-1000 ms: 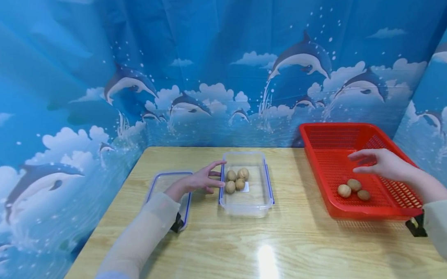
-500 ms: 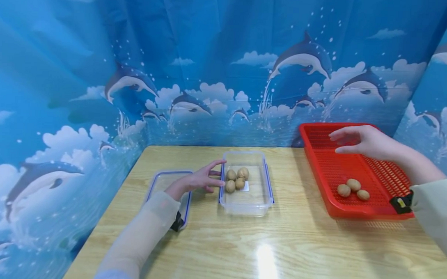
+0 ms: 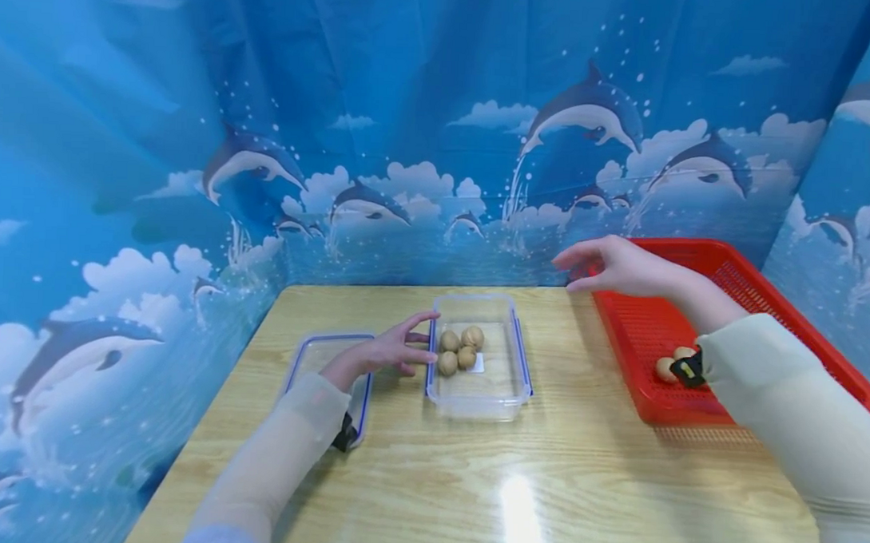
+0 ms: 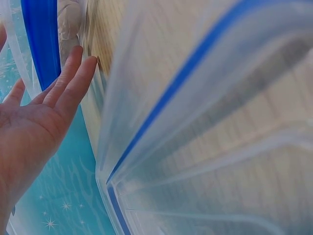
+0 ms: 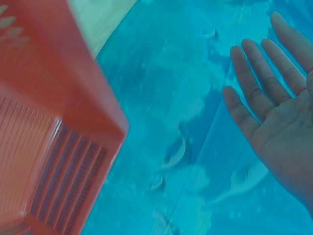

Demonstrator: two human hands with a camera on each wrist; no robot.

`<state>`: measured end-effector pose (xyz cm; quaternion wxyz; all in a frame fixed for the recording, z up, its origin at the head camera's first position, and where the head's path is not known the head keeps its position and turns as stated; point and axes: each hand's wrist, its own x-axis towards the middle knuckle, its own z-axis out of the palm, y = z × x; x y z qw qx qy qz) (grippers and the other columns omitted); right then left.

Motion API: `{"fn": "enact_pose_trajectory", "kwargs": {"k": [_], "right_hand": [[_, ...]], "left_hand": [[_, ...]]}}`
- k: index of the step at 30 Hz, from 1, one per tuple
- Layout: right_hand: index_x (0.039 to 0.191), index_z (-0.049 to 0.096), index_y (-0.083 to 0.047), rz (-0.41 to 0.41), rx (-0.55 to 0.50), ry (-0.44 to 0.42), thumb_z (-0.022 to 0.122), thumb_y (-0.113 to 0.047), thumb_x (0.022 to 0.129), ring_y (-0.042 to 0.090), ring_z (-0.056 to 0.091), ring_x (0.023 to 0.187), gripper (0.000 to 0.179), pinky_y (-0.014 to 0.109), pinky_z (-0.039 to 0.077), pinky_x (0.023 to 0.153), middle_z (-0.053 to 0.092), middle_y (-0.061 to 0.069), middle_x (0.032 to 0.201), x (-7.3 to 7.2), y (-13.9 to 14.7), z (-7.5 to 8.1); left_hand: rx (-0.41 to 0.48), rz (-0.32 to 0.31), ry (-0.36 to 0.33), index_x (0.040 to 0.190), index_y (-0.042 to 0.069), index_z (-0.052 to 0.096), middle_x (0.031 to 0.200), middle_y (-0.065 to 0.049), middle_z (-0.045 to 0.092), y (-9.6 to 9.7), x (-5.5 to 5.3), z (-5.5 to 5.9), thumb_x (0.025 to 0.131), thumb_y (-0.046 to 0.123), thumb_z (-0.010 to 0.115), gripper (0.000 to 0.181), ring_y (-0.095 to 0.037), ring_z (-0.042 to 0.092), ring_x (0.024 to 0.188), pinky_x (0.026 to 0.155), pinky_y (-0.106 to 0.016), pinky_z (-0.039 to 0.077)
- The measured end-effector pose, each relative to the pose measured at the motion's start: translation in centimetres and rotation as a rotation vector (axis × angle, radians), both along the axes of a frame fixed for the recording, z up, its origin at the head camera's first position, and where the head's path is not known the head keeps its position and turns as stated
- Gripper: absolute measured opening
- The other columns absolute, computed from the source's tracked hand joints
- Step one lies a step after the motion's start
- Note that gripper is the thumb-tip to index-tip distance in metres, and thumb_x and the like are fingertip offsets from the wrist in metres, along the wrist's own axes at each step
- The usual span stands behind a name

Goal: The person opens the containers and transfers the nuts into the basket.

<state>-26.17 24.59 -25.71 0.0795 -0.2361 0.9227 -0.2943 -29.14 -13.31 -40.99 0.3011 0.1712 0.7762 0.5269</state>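
My left hand (image 3: 396, 347) has its fingers spread at the left wall of a clear plastic container (image 3: 503, 386) with blue clips. Fingertips touch or nearly touch that wall; I cannot tell which. Several walnuts (image 3: 448, 363) lie in the container's left half. My right hand (image 3: 622, 266) hovers over the far left corner of a red plastic basket (image 3: 621, 382), and its palm holds nothing in the right wrist view, where the fingers (image 5: 254, 85) are extended. Walnuts (image 3: 666, 370) in the basket are partly hidden by the right wrist.
A clear lid (image 3: 320, 355) with a blue seal lies on the wooden table (image 3: 413, 478) under the left forearm. Behind the table hangs a blue curtain (image 3: 413, 79) printed with dolphins. Bare tabletop lies between container and basket.
From above the basket's middle, my right hand has moved left and away to its far left corner. The left hand stays at the container, and the walnuts there lie as before.
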Motion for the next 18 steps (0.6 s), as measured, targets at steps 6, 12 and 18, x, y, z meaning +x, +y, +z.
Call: {"fn": "enact_pose_trajectory", "kwargs": {"k": [6, 12, 18], "right_hand": [[0.131, 0.059, -0.005, 0.086, -0.037, -0.038, 0.071, -0.012, 0.09, 0.028, 0.061, 0.107, 0.043, 0.042, 0.053, 0.088, 0.059, 0.015, 0.128, -1.5, -2.9, -1.0], [0.131, 0.058, -0.001, 0.151, -0.051, -0.062, 0.07, -0.012, 0.09, 0.028, 0.061, 0.107, 0.044, 0.042, 0.052, 0.09, 0.059, 0.018, 0.127, -2.3, -5.1, -2.1], [0.13, 0.059, -0.001, 0.2, -0.059, -0.095, 0.07, -0.01, 0.09, 0.028, 0.061, 0.107, 0.042, 0.041, 0.053, 0.088, 0.062, 0.015, 0.123, -2.5, -7.2, -3.6]], "left_hand": [[-0.001, 0.005, -0.004, 0.154, 0.032, 0.02, 0.154, -0.023, 0.024, 0.0, 0.0, 0.0, 0.092, 0.02, 0.069, 0.08, -0.037, 0.036, 0.135, 0.081, -0.044, 0.055], [-0.001, 0.006, 0.002, 0.155, 0.03, 0.019, 0.154, -0.023, 0.024, 0.0, 0.2, 0.0, 0.093, 0.018, 0.068, 0.081, -0.038, 0.037, 0.135, 0.081, -0.043, 0.056], [-0.003, 0.0, 0.004, 0.155, 0.029, 0.018, 0.154, -0.023, 0.023, 0.1, 0.1, 0.1, 0.094, 0.016, 0.065, 0.079, -0.038, 0.034, 0.136, 0.083, -0.045, 0.055]]}}
